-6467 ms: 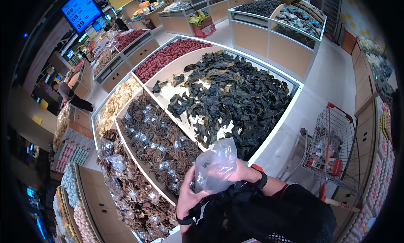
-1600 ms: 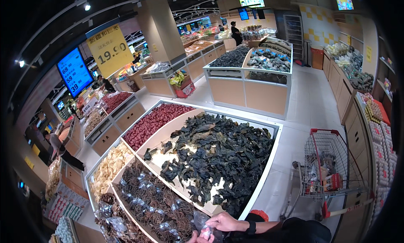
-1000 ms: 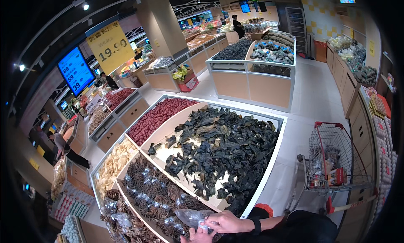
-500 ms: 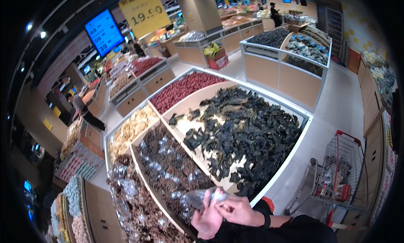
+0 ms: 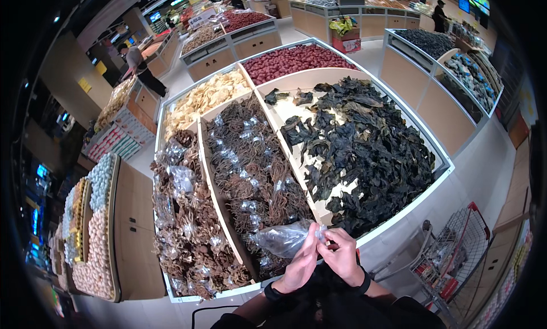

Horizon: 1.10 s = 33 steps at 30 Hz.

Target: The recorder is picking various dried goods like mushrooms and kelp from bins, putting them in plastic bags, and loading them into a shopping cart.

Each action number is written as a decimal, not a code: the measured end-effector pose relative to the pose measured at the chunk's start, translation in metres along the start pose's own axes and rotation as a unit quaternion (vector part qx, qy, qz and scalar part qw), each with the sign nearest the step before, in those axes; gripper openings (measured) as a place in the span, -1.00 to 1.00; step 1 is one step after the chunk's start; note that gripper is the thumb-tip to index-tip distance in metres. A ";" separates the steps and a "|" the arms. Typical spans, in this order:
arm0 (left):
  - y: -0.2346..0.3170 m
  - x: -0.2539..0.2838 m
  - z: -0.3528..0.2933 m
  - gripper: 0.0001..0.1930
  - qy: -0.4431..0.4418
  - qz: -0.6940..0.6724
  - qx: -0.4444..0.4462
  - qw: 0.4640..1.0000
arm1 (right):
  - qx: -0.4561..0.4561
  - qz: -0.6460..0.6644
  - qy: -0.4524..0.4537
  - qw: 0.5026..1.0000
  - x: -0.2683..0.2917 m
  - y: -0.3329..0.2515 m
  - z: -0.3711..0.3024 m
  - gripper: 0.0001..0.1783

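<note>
In front of me, over the near edge of a divided display bin, hangs a clear plastic bag (image 5: 280, 239) with its body stretching to the left. Its contents are hard to make out through the plastic. My left hand (image 5: 299, 267) is closed at the bag's gathered neck, its fingers pointing upward. My right hand (image 5: 343, 256) pinches the twisted end of the neck just beside it. Beneath the bag lie stringy brown dried mushrooms (image 5: 248, 166). Dark, leafy dried food (image 5: 379, 158) fills the compartment to the right.
Brown clustered dried mushrooms (image 5: 191, 226), pale dried pieces (image 5: 213, 95) and red dates (image 5: 296, 64) occupy other compartments. A wire shopping cart (image 5: 456, 246) stands at right. Eggs (image 5: 97, 272) are stacked at left. A person (image 5: 139, 69) stands farther back; wooden dividers (image 5: 219, 203) separate the goods.
The view has swung downward, bringing both forearms and more of the bin into sight. My hands have come closer together at the bag's neck, the left one turning more upright.
</note>
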<state>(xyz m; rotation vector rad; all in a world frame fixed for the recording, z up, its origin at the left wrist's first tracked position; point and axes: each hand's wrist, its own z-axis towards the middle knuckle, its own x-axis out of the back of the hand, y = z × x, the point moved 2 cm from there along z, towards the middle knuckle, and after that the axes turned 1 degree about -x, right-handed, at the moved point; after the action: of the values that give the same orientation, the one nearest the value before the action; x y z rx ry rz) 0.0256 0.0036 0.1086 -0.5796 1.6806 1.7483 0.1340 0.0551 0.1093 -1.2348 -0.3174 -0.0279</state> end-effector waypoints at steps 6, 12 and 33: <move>-0.005 0.006 -0.017 -0.10 0.018 0.003 0.031 0.999 | 0.028 -0.012 0.001 1.000 -0.013 0.021 -0.017 -0.71; 0.007 -0.009 -0.035 -0.19 -0.018 0.243 0.172 0.955 | 0.032 -0.027 0.011 0.999 -0.009 0.039 -0.042 -0.70; 0.016 0.000 -0.050 -0.05 0.058 0.244 0.210 0.945 | -0.059 0.030 -0.049 0.997 -0.030 0.036 -0.050 -0.86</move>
<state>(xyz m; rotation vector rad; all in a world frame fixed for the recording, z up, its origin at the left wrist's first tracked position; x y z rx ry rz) 0.0086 -0.0457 0.1161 -0.0674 2.3467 1.6068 0.1232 0.0165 0.0536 -1.3645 -0.3671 0.0662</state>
